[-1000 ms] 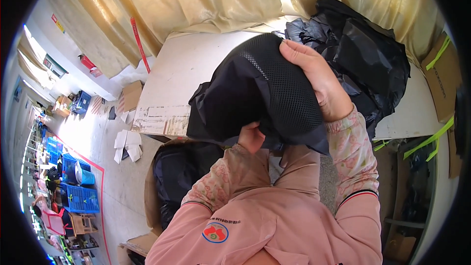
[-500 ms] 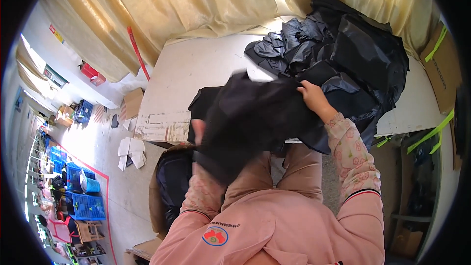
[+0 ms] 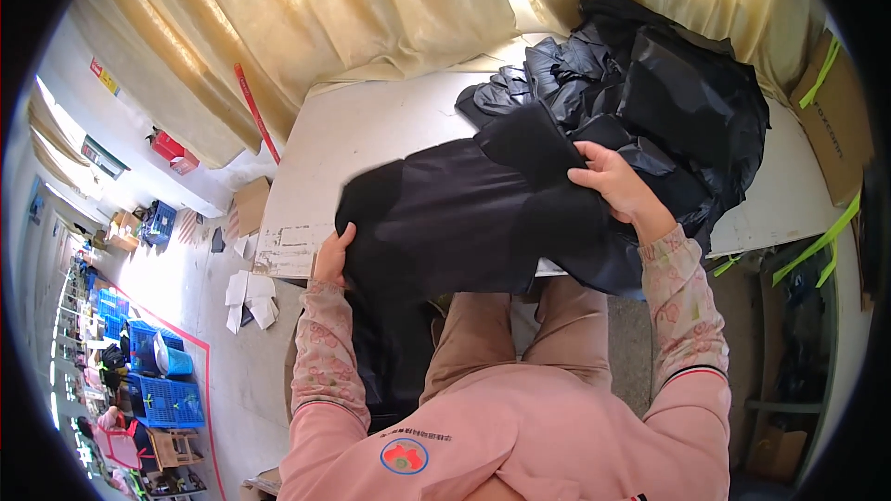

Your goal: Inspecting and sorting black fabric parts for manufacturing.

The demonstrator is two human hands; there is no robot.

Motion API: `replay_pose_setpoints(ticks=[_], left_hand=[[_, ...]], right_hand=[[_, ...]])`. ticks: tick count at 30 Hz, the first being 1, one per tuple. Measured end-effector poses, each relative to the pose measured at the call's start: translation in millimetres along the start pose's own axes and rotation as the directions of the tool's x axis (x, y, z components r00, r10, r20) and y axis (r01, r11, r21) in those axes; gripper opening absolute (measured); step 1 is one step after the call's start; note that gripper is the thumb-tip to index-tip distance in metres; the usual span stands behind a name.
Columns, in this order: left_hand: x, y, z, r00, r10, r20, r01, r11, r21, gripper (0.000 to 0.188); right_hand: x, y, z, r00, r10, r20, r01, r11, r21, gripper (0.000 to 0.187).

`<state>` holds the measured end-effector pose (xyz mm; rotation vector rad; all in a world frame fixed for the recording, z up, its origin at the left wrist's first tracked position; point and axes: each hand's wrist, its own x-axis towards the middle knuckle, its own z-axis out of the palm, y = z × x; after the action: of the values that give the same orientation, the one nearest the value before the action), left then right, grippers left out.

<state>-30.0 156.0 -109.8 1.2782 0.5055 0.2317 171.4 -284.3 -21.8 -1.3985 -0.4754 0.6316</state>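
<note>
Between my two hands a piece of black fabric (image 3: 455, 213) is spread out over the near part of the white table (image 3: 311, 158). Its left edge is pinched in my left hand (image 3: 334, 255), thumb on top. My right hand (image 3: 613, 184) grips the upper right part of the fabric, beside the heap. Part of the cloth hangs down past the table's front edge, over my lap. A large heap of black, partly shiny fabric pieces (image 3: 687, 102) lies at the table's right and back, partly behind the held piece.
Beige curtains (image 3: 371, 9) hang along the table's far side. A cardboard box (image 3: 832, 125) stands at the right. White papers (image 3: 249, 300) lie on the floor at left, with blue crates (image 3: 167, 399) beyond. Something dark stands below the table's left front.
My left hand has moved left and up, stretching the blurred, bunched fabric out flat. My right hand has shifted slightly right, still holding it.
</note>
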Motion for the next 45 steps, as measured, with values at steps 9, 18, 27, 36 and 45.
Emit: replay_pose_setpoints(ticks=[9,18,27,36,45], left_hand=[[27.5,-9.9,-22.9,0.952,-0.302,0.047,0.284,0.932,0.223,0.047],[75.7,24.3,-75.4,0.966,0.128,-0.225,-0.008,0.883,0.469,0.04],[11.8,-41.0,129.0,0.654,0.494,0.573,-0.725,0.192,0.661,0.06],[-8.1,-146.2,158.4,0.714,0.051,0.699,-0.698,-0.037,0.715,0.079],[-7.4,-141.1,158.1,0.727,0.067,0.684,-0.686,0.01,0.728,0.078]], right_hand=[[6.9,-109.6,96.0,0.965,-0.254,0.065,0.247,0.964,0.1,0.051],[36.5,44.0,61.9,0.865,-0.472,-0.167,0.395,0.848,-0.353,0.054],[28.6,208.3,79.9,0.819,-0.142,-0.556,-0.172,0.864,-0.473,0.058],[-2.3,153.0,76.2,0.821,-0.486,-0.299,-0.016,0.505,-0.863,0.041],[-122.8,137.7,-39.0,0.726,-0.418,-0.546,-0.517,0.19,-0.834,0.042]])
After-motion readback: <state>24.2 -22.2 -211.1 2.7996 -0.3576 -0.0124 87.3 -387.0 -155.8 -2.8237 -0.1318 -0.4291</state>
